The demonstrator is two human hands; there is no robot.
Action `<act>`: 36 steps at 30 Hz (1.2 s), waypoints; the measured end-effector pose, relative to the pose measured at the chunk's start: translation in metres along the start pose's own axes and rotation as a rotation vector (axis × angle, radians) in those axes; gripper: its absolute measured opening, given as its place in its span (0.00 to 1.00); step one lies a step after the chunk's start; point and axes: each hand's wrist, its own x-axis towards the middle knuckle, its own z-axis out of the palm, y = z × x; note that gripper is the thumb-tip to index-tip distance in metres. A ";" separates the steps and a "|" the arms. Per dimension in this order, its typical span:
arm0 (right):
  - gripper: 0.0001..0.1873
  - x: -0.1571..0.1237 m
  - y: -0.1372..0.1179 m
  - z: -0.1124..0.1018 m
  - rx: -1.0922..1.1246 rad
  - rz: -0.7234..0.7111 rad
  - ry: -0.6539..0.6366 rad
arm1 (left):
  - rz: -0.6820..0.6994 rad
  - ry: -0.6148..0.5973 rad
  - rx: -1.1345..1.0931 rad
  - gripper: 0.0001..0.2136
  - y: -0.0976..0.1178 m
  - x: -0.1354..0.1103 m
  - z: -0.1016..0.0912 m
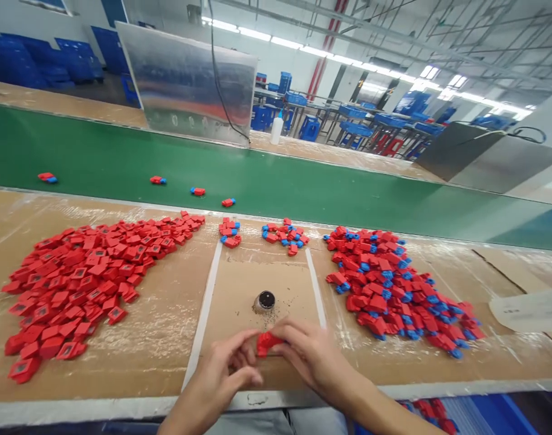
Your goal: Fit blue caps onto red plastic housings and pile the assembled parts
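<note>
My right hand is closed on a small red plastic part above the front of the work mat, pinching it between thumb and fingers. Just left of it, my left hand has its thumb and forefinger apart and its other fingers loosely curled. The left forefinger's tip is beside the red part; whether it touches is unclear. Behind both hands stands a small round cup with dark contents, and dark specks lie around it on the brown mat.
Red parts lie heaped at left, red-and-blue pieces at right. Two small red-and-blue clusters sit behind the mat. Several pieces rest on the green belt. A white bottle stands beyond it.
</note>
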 end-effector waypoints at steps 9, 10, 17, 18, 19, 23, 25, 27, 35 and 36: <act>0.11 -0.083 0.142 -0.185 -0.649 0.668 0.765 | -0.235 0.992 1.133 0.26 -0.010 -0.017 -0.145; 0.09 -0.093 0.157 -0.191 -0.664 0.673 0.761 | -0.255 0.964 1.206 0.27 -0.009 -0.016 -0.147; 0.17 -0.034 0.185 -0.202 -0.783 0.579 0.733 | -0.206 0.888 1.257 0.17 -0.017 -0.001 -0.143; 0.19 -0.001 0.180 -0.194 -0.753 0.504 0.714 | -0.183 0.875 1.221 0.15 -0.019 0.000 -0.145; 0.20 0.036 0.174 -0.181 -0.689 0.393 0.630 | -0.157 0.852 1.171 0.14 -0.020 0.001 -0.148; 0.16 0.195 0.159 -0.095 -0.527 0.090 0.131 | -0.075 0.761 0.876 0.11 -0.017 0.001 -0.150; 0.19 0.257 0.159 -0.048 -0.482 0.017 -0.015 | -0.089 0.745 0.733 0.11 -0.014 0.001 -0.145; 0.20 0.299 0.162 -0.011 -0.460 0.001 -0.106 | -0.098 0.728 0.595 0.12 -0.011 0.000 -0.137; 0.13 0.309 0.155 0.006 -0.463 0.130 -0.123 | -0.031 0.578 0.113 0.15 -0.001 -0.007 -0.109; 0.15 0.297 0.148 -0.001 -0.455 0.144 -0.094 | -0.033 0.534 0.044 0.13 0.001 -0.007 -0.105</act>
